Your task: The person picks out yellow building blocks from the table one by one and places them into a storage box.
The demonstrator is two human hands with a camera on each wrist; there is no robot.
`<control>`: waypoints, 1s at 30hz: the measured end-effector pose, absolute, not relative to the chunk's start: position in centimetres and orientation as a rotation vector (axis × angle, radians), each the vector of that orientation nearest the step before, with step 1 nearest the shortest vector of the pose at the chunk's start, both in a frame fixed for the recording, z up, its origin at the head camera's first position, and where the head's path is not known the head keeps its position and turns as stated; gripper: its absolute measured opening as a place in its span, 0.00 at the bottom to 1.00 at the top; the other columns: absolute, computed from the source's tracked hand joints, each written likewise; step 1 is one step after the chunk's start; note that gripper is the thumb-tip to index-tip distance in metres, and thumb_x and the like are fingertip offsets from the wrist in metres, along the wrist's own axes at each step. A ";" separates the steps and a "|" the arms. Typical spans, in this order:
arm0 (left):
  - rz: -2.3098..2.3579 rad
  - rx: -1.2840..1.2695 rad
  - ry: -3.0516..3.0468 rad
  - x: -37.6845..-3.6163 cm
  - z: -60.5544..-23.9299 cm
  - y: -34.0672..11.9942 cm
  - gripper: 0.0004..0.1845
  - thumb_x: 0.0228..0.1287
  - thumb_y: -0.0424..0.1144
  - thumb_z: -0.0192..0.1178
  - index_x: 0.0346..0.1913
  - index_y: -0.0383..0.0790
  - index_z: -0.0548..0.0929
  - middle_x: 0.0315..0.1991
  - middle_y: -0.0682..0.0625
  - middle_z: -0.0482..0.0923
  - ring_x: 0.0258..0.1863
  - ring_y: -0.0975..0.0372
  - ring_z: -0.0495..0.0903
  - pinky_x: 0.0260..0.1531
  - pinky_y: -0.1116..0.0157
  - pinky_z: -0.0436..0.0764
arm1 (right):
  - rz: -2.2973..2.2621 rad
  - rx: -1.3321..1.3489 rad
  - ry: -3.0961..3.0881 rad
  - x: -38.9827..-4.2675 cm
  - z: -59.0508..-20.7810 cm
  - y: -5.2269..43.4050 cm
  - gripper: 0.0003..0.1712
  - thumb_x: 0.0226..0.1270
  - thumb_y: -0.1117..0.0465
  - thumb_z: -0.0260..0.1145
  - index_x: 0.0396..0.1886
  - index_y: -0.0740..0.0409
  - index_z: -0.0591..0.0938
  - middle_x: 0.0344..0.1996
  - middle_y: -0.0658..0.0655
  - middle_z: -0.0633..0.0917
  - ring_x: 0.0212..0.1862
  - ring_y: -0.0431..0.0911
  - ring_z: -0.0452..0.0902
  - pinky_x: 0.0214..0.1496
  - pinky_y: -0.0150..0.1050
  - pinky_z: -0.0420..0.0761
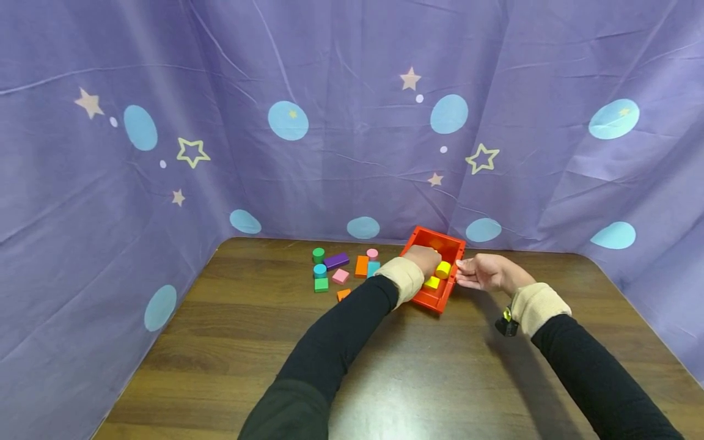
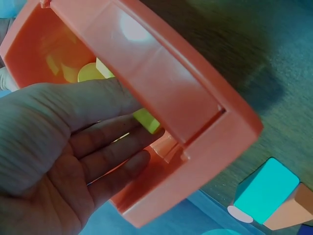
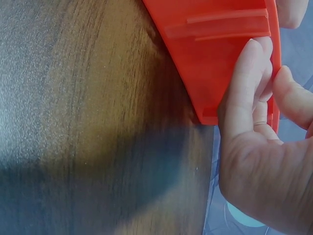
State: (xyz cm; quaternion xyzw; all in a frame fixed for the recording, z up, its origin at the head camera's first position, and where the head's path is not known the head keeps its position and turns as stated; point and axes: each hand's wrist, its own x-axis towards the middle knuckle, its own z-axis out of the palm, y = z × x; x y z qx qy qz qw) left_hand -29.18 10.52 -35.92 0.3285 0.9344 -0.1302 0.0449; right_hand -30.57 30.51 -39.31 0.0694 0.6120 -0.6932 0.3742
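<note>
Right hand (image 1: 486, 272) fingers (image 3: 244, 93) lie straight, pressed flat on the outer wall of the red plastic box (image 1: 458, 249). Left hand (image 1: 423, 259) is inside it, fingers (image 2: 112, 156) relaxed, gripping nothing, hiding part of the yellow blocks (image 1: 442, 269). The box sits far back on the brown wooden bench (image 1: 418, 379), long axis running away toward the purple curtain (image 1: 352, 122); open wood nearer, loose coloured blocks (image 1: 341, 269) left.
</note>
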 end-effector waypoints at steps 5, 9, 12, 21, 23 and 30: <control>-0.368 1.028 2.842 -29.5 -35.8 10.5 0.10 0.71 0.34 0.58 0.48 0.48 0.87 0.49 0.55 0.87 0.46 0.64 0.83 0.49 0.68 0.81 | -1.761 0.172 1.597 -30.7 -39.3 30.7 0.20 0.83 0.64 0.44 0.31 0.52 0.79 0.27 0.49 0.86 0.34 0.38 0.84 0.46 0.30 0.85; -0.360 1.040 2.841 -29.8 -35.7 10.6 0.10 0.71 0.34 0.58 0.46 0.48 0.87 0.46 0.56 0.87 0.42 0.64 0.82 0.47 0.68 0.81 | -1.730 0.155 1.638 -31.0 -39.2 31.0 0.21 0.83 0.64 0.44 0.31 0.51 0.79 0.27 0.48 0.85 0.34 0.37 0.83 0.46 0.30 0.84; -0.366 1.045 2.837 -30.0 -35.6 10.7 0.09 0.70 0.34 0.59 0.45 0.48 0.87 0.46 0.55 0.87 0.42 0.64 0.82 0.47 0.68 0.81 | -1.694 0.140 1.674 -31.2 -39.0 31.0 0.21 0.83 0.64 0.44 0.31 0.50 0.79 0.27 0.47 0.85 0.34 0.37 0.83 0.46 0.29 0.84; -0.354 1.081 2.812 -30.6 -35.4 10.8 0.08 0.67 0.34 0.63 0.46 0.47 0.86 0.45 0.55 0.86 0.42 0.63 0.81 0.49 0.67 0.81 | -1.558 0.124 1.842 -31.5 -38.1 31.2 0.14 0.82 0.65 0.47 0.36 0.52 0.76 0.30 0.48 0.83 0.35 0.37 0.83 0.47 0.31 0.84; -0.331 1.085 2.804 -30.8 -35.4 10.9 0.08 0.65 0.35 0.64 0.45 0.47 0.86 0.43 0.55 0.85 0.41 0.63 0.80 0.48 0.67 0.81 | -1.529 0.118 1.872 -31.5 -37.9 31.4 0.12 0.81 0.64 0.48 0.38 0.52 0.76 0.30 0.48 0.83 0.36 0.37 0.84 0.47 0.31 0.84; -0.293 1.126 2.804 -32.0 -35.4 11.2 0.05 0.66 0.36 0.62 0.42 0.47 0.84 0.38 0.55 0.82 0.39 0.64 0.78 0.46 0.65 0.81 | -1.467 0.116 1.929 -31.5 -37.2 31.9 0.13 0.81 0.64 0.50 0.37 0.51 0.81 0.30 0.47 0.84 0.35 0.37 0.85 0.47 0.32 0.85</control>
